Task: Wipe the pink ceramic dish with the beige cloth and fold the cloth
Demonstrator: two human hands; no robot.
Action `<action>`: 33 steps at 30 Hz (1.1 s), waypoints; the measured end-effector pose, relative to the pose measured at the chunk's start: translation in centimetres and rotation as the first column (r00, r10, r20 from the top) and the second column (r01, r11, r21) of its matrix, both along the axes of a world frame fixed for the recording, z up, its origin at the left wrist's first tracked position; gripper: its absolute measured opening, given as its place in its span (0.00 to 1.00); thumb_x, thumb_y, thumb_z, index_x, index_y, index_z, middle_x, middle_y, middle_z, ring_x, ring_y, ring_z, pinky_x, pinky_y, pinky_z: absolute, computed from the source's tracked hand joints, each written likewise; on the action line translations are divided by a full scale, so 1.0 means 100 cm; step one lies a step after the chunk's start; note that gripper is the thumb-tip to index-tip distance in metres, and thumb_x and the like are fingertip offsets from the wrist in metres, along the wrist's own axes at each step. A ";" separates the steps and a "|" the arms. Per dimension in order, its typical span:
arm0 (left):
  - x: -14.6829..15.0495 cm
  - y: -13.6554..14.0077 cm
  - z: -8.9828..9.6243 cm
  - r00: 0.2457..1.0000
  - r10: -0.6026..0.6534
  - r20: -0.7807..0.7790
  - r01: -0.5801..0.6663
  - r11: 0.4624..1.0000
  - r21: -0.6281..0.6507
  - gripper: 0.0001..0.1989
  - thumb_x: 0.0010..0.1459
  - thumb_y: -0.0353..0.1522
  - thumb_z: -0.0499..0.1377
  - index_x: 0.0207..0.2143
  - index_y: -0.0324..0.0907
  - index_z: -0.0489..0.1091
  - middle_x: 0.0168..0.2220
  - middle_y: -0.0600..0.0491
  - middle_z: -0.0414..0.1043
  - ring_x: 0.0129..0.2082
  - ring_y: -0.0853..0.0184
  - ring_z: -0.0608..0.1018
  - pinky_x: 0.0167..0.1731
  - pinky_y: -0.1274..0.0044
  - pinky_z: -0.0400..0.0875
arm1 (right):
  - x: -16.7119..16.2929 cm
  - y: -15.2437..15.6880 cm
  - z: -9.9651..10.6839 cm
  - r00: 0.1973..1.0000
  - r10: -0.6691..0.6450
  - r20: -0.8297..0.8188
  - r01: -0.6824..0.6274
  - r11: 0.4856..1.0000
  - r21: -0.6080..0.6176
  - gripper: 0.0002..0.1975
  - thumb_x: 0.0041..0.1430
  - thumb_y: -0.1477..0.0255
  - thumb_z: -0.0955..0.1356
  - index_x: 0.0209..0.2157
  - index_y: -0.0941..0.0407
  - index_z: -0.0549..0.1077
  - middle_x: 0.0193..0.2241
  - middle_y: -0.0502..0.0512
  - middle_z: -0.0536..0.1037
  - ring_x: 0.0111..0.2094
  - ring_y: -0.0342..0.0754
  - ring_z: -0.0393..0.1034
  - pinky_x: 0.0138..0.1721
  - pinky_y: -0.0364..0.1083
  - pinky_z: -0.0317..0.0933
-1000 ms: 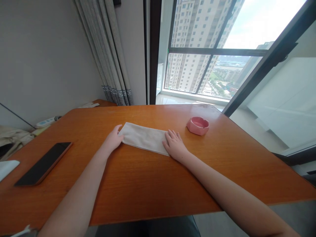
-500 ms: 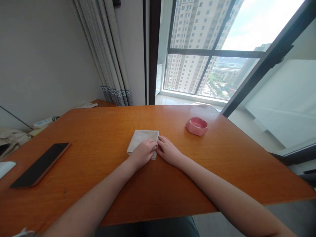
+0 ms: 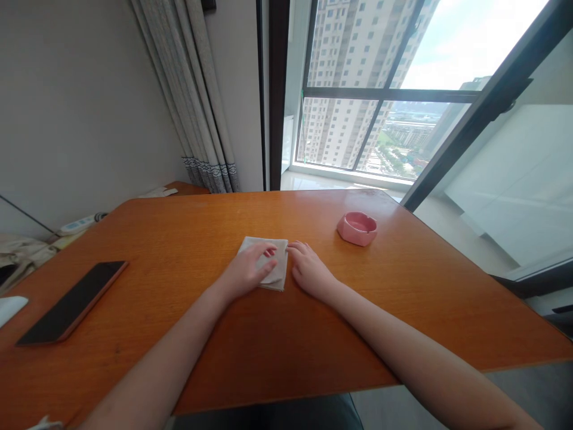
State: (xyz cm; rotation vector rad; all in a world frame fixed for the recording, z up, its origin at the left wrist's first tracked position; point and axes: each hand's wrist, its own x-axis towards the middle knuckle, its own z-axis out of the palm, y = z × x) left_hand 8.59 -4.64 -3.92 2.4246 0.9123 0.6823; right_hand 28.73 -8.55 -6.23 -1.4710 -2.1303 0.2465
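A folded off-white cloth [image 3: 280, 272] lies flat on the wooden table in front of me. Over its left part hovers or rests my left hand [image 3: 246, 269], thumb and fingers apart, holding nothing; whether the palm touches the cloth I cannot tell. Some of the cloth's left side is hidden beneath that hand. Just off the cloth's right edge, my right hand [image 3: 311, 272] lies palm down with its fingers stretched out, the fingertips close to the upper right corner. It grips nothing.
A pink angular ashtray [image 3: 357, 229] stands on the table [image 3: 201, 221] to the right, beyond my right hand. To the left lies a dark flat slab with a reddish edge [image 3: 74, 303]. A power strip [image 3: 78, 225] is past the table's left edge. A window fills the back right.
My left hand has let go of the cloth's right edge and moved left, its fingers spreading. The cloth's near layer now lies flatter. My right hand has shifted slightly away from the cloth.
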 end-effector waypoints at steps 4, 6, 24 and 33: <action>-0.021 0.027 -0.016 0.957 0.171 -0.234 -0.165 0.985 0.042 0.29 0.60 0.48 0.45 0.59 0.46 0.58 0.62 0.44 0.55 0.63 0.53 0.56 0.59 0.55 0.48 | -0.011 -0.013 0.013 0.996 0.092 -0.019 -0.091 0.995 0.038 0.17 0.62 0.72 0.60 0.51 0.57 0.66 0.49 0.60 0.69 0.51 0.50 0.61 0.55 0.52 0.56; -0.025 0.035 -0.026 0.933 0.175 -0.316 -0.181 0.983 0.009 0.32 0.60 0.50 0.43 0.63 0.48 0.50 0.66 0.45 0.46 0.65 0.52 0.49 0.59 0.52 0.42 | -0.018 -0.020 0.015 0.969 0.239 0.066 -0.240 0.971 0.005 0.20 0.62 0.64 0.61 0.55 0.54 0.63 0.55 0.59 0.65 0.56 0.52 0.57 0.57 0.53 0.53; -0.009 0.020 -0.041 0.870 0.210 -0.446 -0.156 0.976 0.155 0.27 0.63 0.41 0.42 0.62 0.43 0.54 0.66 0.43 0.46 0.65 0.55 0.49 0.61 0.56 0.41 | 0.180 -0.103 0.009 0.898 -0.376 0.230 0.420 0.888 -0.188 0.17 0.52 0.63 0.64 0.44 0.53 0.70 0.42 0.58 0.72 0.45 0.52 0.68 0.49 0.51 0.61; -0.008 0.019 -0.044 0.877 0.229 -0.423 -0.167 0.970 0.177 0.26 0.63 0.39 0.43 0.61 0.42 0.55 0.65 0.42 0.47 0.65 0.54 0.50 0.60 0.55 0.41 | 0.202 -0.090 0.014 0.828 -0.406 0.387 0.526 0.800 -0.287 0.23 0.45 0.70 0.64 0.46 0.54 0.71 0.42 0.61 0.71 0.44 0.55 0.69 0.48 0.53 0.61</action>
